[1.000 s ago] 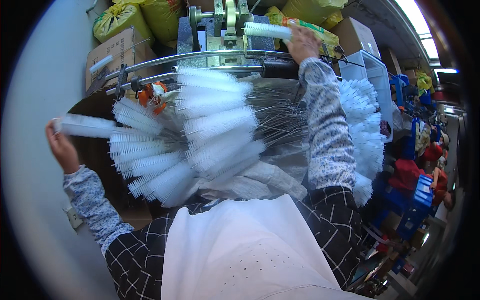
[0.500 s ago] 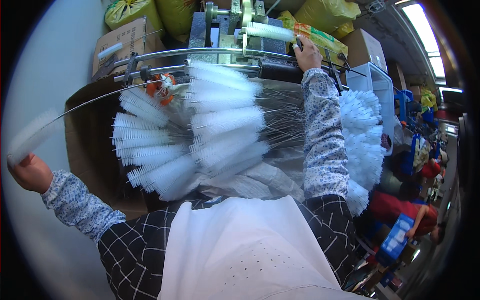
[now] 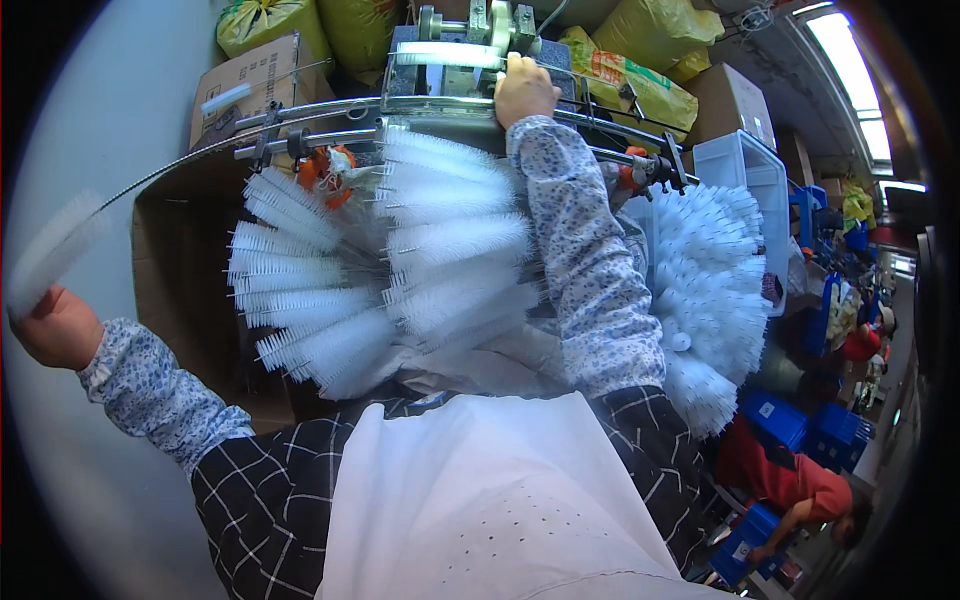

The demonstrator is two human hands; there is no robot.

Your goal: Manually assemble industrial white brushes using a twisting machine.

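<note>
At the far left, my left hand [image 3: 58,327] is closed on the bristle end of a white wire brush [image 3: 55,245]. The brush's long thin twisted wire arcs up and right to the machine rails [image 3: 340,113]. My right hand [image 3: 527,90] is curled at the middle of the metal machine [image 3: 465,82], at the right end of a second white brush [image 3: 445,54] lying level across it. What its fingers grip is hidden. Below the rails hang bundled white bristle brushes [image 3: 455,235], fanned out, with another bundle [image 3: 295,290] left of them.
More white brushes [image 3: 710,270] stand bunched at the right beside a pale plastic crate [image 3: 740,160]. Yellow sacks [image 3: 640,90] and cardboard boxes [image 3: 245,85] sit behind the machine. At the lower right, a person in red [image 3: 790,480] handles a blue bin [image 3: 745,540].
My right hand has moved left along the machine, and the level brush has shifted left too. My left hand has moved slightly up and left with its brush. The person in red has shifted lower.
</note>
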